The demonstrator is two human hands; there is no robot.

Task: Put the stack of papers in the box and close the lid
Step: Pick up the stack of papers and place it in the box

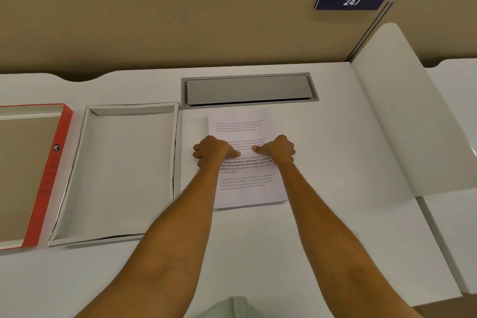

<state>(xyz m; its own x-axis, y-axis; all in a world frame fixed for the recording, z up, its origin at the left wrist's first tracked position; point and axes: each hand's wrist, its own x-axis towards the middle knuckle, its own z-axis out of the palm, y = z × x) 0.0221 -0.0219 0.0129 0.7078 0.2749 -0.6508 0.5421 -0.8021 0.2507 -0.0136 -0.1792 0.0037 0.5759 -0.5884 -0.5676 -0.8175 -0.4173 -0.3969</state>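
A stack of white printed papers (242, 121) lies flat on the white desk, right of centre. My left hand (213, 151) rests on its left edge with the fingers curled over the side and the thumb on top. My right hand (280, 148) sits on the sheet's right half, fingers curled, thumb pointing left. To the left of the papers the white box (121, 175) stands open with nothing in it. Its red-edged lid (55, 160) lies upside down further left, partly cut off by the frame.
A grey cable hatch (249, 89) is set into the desk just behind the papers. A beige partition runs along the back with a sign reading 247 (351, 1). A white divider panel (407, 111) stands at the right.
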